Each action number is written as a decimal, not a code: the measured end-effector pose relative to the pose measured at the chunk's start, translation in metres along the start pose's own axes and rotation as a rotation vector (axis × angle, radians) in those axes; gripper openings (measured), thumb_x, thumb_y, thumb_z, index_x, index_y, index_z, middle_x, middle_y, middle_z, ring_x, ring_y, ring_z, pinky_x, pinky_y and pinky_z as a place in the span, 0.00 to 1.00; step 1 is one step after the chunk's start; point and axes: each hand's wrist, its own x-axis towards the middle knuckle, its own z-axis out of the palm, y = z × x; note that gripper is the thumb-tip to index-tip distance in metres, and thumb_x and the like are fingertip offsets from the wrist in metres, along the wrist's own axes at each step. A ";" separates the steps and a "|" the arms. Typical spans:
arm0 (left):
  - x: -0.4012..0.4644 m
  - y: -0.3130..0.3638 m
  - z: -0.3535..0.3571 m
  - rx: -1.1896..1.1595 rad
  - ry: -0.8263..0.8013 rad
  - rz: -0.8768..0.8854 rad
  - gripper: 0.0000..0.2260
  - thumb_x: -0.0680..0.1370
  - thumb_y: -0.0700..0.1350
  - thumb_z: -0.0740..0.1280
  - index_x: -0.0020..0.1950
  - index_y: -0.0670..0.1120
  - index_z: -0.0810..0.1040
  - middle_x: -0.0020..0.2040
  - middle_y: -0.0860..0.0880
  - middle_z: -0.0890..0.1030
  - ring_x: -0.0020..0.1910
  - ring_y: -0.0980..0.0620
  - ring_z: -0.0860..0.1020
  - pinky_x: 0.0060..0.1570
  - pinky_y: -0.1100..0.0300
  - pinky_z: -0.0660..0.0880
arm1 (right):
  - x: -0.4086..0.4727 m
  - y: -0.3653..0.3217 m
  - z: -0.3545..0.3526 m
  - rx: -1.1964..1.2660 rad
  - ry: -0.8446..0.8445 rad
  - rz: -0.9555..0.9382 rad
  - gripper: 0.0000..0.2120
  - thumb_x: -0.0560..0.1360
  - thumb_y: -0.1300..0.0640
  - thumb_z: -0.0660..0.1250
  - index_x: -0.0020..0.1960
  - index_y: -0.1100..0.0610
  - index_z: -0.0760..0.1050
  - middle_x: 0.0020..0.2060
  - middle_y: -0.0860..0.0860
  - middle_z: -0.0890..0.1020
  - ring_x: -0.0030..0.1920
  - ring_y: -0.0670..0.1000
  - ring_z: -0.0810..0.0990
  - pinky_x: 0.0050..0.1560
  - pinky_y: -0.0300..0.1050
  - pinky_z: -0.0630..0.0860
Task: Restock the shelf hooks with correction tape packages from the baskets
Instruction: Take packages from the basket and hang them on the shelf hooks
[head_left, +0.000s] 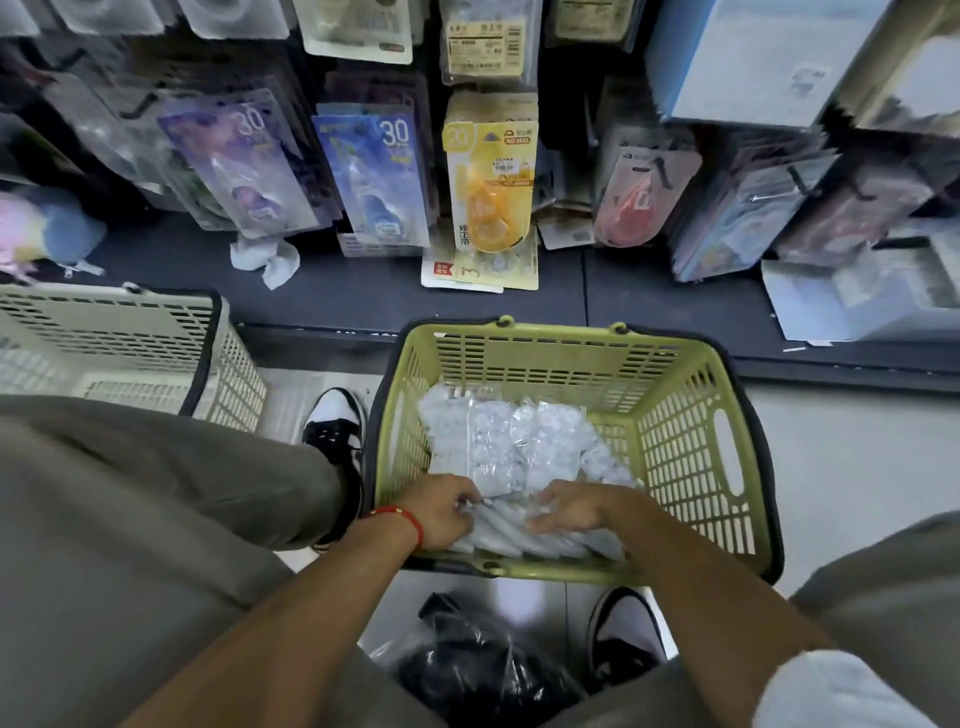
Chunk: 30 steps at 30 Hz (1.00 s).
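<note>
Head view, read left to right. A pale beige basket (130, 343) stands well to the left of both hands, beside the person's knee; its contents cannot be made out. The left hand (441, 512), with a red cord at the wrist, reaches over the near rim of the green basket (691, 415); its fingers (465, 506) curl down into the heap and appear to pinch the edge of the correction tape packages (509, 452), probably to peel a few off the pile. The remaining packages lie just beyond the fingertips, stacked flat along the basket floor. The right hand (569, 512) sits just beside the left, fingers bent onto the same heap; whether it grips a package or only steadies the pile cannot be told. The basket stands between the feet, close to the shelf base, presumably so that each lift to the hooks is short. Above and well beyond the fingers hang the stocked hooks: purple packs (244, 166), blue packs (379, 171), yellow packs (491, 171). Loose yellow packs lie on the shelf base below.
</note>
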 end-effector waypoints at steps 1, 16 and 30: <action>0.002 0.001 0.004 -0.020 -0.035 -0.014 0.13 0.81 0.42 0.69 0.66 0.48 0.82 0.69 0.44 0.80 0.67 0.44 0.79 0.69 0.53 0.75 | -0.001 0.011 0.001 0.045 0.001 -0.004 0.46 0.71 0.25 0.69 0.81 0.46 0.61 0.83 0.53 0.61 0.80 0.57 0.64 0.78 0.57 0.62; 0.024 0.045 0.024 -0.095 -0.024 -0.153 0.09 0.82 0.45 0.67 0.57 0.51 0.86 0.64 0.47 0.83 0.64 0.45 0.80 0.56 0.63 0.73 | 0.007 0.072 0.015 -0.024 0.116 -0.037 0.32 0.79 0.49 0.71 0.80 0.40 0.62 0.76 0.54 0.73 0.69 0.57 0.76 0.65 0.45 0.70; 0.022 0.058 0.022 -0.585 0.191 -0.221 0.24 0.76 0.54 0.77 0.68 0.44 0.78 0.65 0.45 0.81 0.64 0.43 0.80 0.66 0.49 0.77 | -0.036 0.064 -0.043 0.753 0.327 -0.322 0.17 0.80 0.54 0.67 0.68 0.44 0.80 0.64 0.55 0.84 0.52 0.53 0.85 0.49 0.47 0.81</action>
